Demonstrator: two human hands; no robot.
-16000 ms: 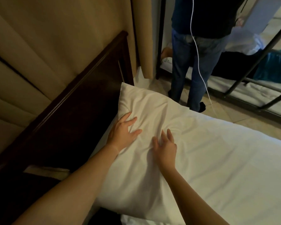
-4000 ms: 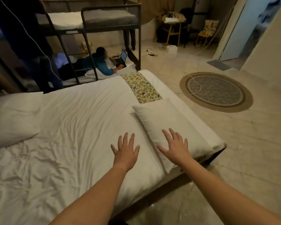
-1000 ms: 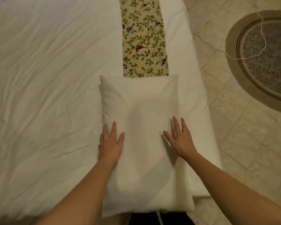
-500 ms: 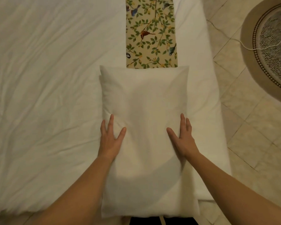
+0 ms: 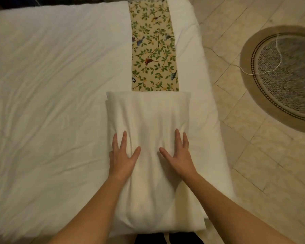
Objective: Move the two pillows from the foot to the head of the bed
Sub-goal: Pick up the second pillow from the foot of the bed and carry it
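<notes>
A white pillow (image 5: pixel 148 111) lies lengthwise at the foot end of the bed (image 5: pixel 51 85), its far edge over a floral runner (image 5: pixel 153 50). My left hand (image 5: pixel 121 155) presses on its left edge, thumb on top and outer fingers curling round the side. My right hand (image 5: pixel 180 155) presses into its right half with the fingers spread. The cloth is bunched into creases between both hands, which squeeze the pillow. The second pillow is out of view.
The white sheet is wrinkled across the bed to the left. To the right is a tiled floor (image 5: pixel 271 164) with a round rug (image 5: pixel 285 76) and a thin white cord (image 5: pixel 264 71) trailing over it.
My hands went from resting flat on the pillow to squeezing it inward, so the cloth now creases between them. The view has shifted slightly.
</notes>
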